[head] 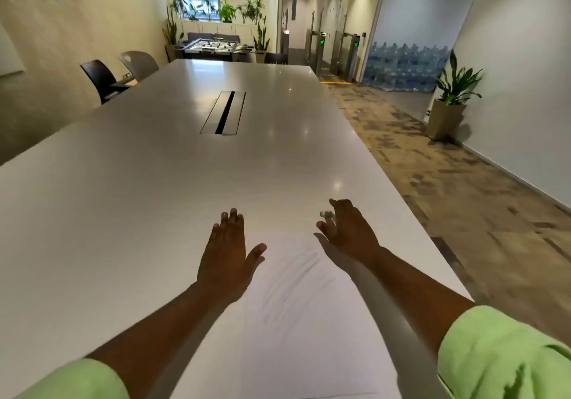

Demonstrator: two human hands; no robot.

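Observation:
A white sheet of paper (312, 343) with faint grey scribble lines lies on the long white table (154, 198), close to its near right edge. My left hand (227, 253) lies flat, fingers straight, on the table at the sheet's far left corner. My right hand (350, 231) hovers at the sheet's far right corner and pinches a small whitish object (326, 213) between thumb and fingers. What that object is cannot be made out. Both forearms are bare below light green sleeves.
A metal cable hatch (224, 113) is set into the table's middle. Two chairs (102, 79) stand along the left side. A potted plant (448, 111) stands by the right wall across patterned carpet. A foosball table (213, 47) and more plants are at the far end.

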